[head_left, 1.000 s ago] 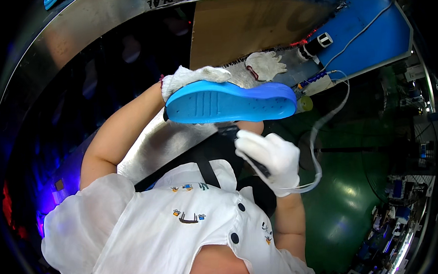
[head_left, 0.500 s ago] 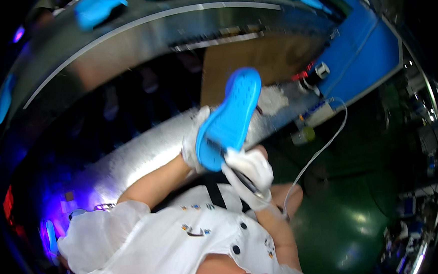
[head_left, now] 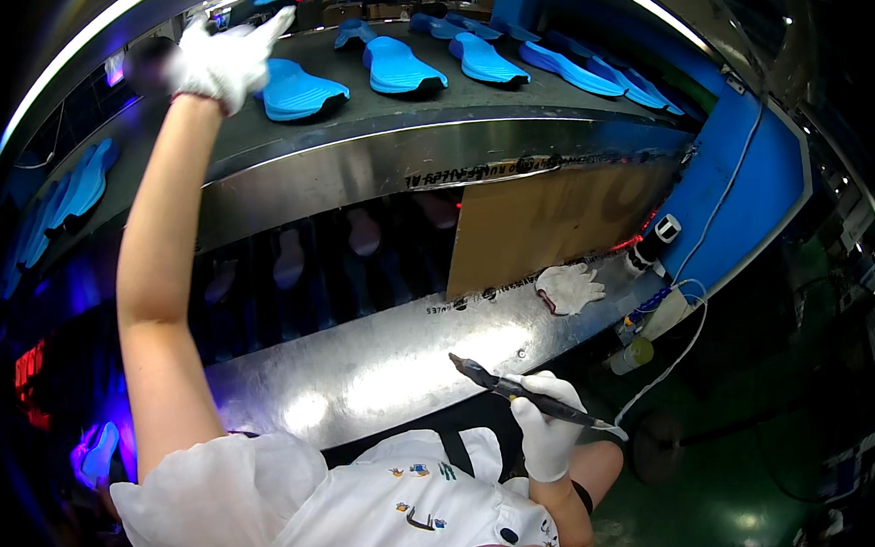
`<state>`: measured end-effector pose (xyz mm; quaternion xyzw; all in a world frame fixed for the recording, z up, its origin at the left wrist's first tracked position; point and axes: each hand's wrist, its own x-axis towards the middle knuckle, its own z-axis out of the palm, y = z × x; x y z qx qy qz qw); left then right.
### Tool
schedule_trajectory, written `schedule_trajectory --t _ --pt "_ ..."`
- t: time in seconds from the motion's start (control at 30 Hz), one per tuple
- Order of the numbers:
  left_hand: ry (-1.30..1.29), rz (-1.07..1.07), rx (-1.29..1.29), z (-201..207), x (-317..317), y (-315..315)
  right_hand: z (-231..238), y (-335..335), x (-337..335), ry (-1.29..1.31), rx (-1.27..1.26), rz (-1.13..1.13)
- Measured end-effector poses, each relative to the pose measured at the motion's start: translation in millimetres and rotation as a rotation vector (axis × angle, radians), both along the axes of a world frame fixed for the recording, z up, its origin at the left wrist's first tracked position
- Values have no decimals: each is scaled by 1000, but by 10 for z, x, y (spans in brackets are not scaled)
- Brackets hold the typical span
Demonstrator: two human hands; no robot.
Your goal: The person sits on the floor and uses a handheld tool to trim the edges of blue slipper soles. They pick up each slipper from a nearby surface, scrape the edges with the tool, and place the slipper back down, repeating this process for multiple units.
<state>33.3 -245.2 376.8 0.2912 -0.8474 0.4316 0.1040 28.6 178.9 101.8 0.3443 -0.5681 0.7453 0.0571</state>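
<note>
My left hand (head_left: 227,61), in a white glove, reaches far up over the conveyor belt at the upper left. Its fingers are spread, and I see nothing in them. Right beside it lies a blue shoe sole (head_left: 298,89), close to or touching the glove. Low in front of my body, my gloved right hand (head_left: 549,422) is closed around a slim black brush (head_left: 504,385). The brush tip points up and left over the metal ledge (head_left: 393,371). A pale hose (head_left: 684,344) loops near the brush's rear end.
More blue soles (head_left: 400,65) lie along the dark belt (head_left: 368,117), with others at the far left. Below stand a cardboard sheet (head_left: 555,221) and dark shelving with soles. On the ledge lie a loose white glove (head_left: 571,287) and, farther right, a small bottle (head_left: 631,355).
My left hand has let go of the blue sole and moved up and left to the belt. The right hand with the brush has dropped lower and to the right.
</note>
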Motion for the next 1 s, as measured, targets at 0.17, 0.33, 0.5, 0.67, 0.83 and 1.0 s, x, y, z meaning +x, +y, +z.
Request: schedule_trajectory --t 0.17,0.33,0.5,0.67,0.83,1.0 --pt "821 -433 719 -352 1132 -1239 -55 16 21 -110 64 -6" --pt "287 493 380 -651 2772 -2665 -56 0 14 -210 66 38" --pt "643 -3 232 -1035 3162 -2594 -101 -88 18 -218 144 87" --pt "771 -750 295 -1149 2270 -897 -185 -29 -57 -139 68 -101" --pt "1001 -1130 347 -2406 1355 678 -402 120 -145 -450 -83 -249" --pt "527 -1466 971 -3398 826 1941 -621 329 -264 -510 -46 -431"
